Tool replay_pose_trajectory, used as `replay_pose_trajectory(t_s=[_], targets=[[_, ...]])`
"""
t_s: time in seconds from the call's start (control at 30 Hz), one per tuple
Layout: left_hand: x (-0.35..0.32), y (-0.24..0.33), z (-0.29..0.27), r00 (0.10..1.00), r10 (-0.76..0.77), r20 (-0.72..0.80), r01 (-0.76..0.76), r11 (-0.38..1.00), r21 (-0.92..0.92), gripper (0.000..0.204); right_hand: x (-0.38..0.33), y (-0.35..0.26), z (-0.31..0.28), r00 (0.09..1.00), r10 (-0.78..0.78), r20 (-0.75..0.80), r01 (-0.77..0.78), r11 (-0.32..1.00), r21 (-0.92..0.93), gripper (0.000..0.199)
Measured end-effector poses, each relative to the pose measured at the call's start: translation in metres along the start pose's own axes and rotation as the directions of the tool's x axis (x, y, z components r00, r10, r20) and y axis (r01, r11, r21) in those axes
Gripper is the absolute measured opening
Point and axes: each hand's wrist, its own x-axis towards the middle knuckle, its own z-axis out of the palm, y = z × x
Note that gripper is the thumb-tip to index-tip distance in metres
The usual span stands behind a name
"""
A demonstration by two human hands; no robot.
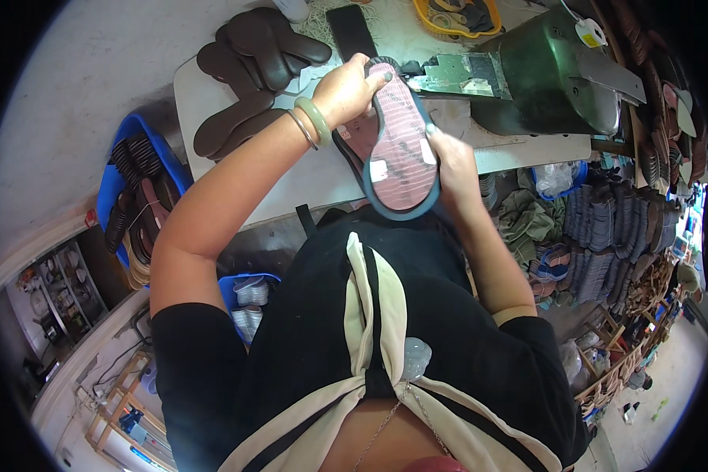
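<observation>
In the head view, a pink-faced sole (403, 141) with a blue rim is held up over the near edge of a pale surface (283, 193), in front of the person's body. Its narrow end points far and its broad end near; two white patches show on the striped pink face.

The left hand (354, 88) has its grip closed on the narrow far end, thumb on the pink face. The right hand (456, 165) has its grip closed on the right edge, thumb at the rim; its other fingers are mostly hidden. A second pinkish piece (359, 138) shows just left of the sole, partly covered by it.

On the surface, brown sole-shaped pieces (271, 47) lie at the far left, and a dark flat rectangular object (352, 33) lies beyond the left hand. A green machine (551, 71) stands to the right, its arm reaching toward the sole, with a yellow basket (458, 34) farther back. A blue basket (138, 124) of dark pieces sits left of the surface; grey stacks (606, 212) stand to the right.
</observation>
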Motion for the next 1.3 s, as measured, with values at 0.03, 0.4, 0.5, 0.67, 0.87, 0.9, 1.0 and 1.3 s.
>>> replay_pose_trajectory(t_s=[0.03,0.4,0.5,0.67,0.87,0.9,1.0,1.3], targets=[[0.001,0.0,0.003,1.0,-0.022,-0.017,0.022,1.0,-0.011,0.046,-0.01,0.011,0.003,0.99,0.137,-0.016,-0.129,0.96,0.25,0.031],[0.015,-0.013,0.041,0.86,-0.013,-0.511,0.023,1.0,0.014,0.048,-0.022,0.05,0.013,0.97,0.206,0.13,-0.242,0.866,0.437,0.04],[0.026,-0.019,0.041,0.771,0.154,-0.617,-0.101,0.988,0.121,0.048,-0.013,0.055,0.011,0.957,0.252,0.145,-0.288,0.886,0.364,0.038],[0.045,-0.029,0.04,0.767,0.142,-0.626,-0.158,0.987,0.03,0.047,0.022,0.051,0.003,0.994,0.102,0.025,-0.105,0.97,0.22,0.033],[0.056,-0.032,0.03,0.828,0.0,-0.56,-0.083,0.989,-0.124,0.044,0.064,0.06,0.002,0.984,-0.058,-0.167,0.071,0.995,0.072,0.033],[0.057,-0.035,0.03,0.815,0.002,-0.579,-0.092,0.988,-0.126,0.043,0.062,0.06,0.006,0.986,-0.034,-0.164,0.063,0.983,0.174,0.033],[0.063,-0.041,0.031,0.778,-0.019,-0.628,-0.089,0.986,-0.14,0.042,0.048,0.055,0.02,0.989,0.145,-0.04,-0.085,0.761,0.644,0.035],[0.071,-0.06,0.029,0.639,-0.056,-0.767,-0.071,0.989,-0.131,0.044,0.025,0.041,0.042,0.958,0.231,0.172,-0.285,0.843,0.456,0.03]])
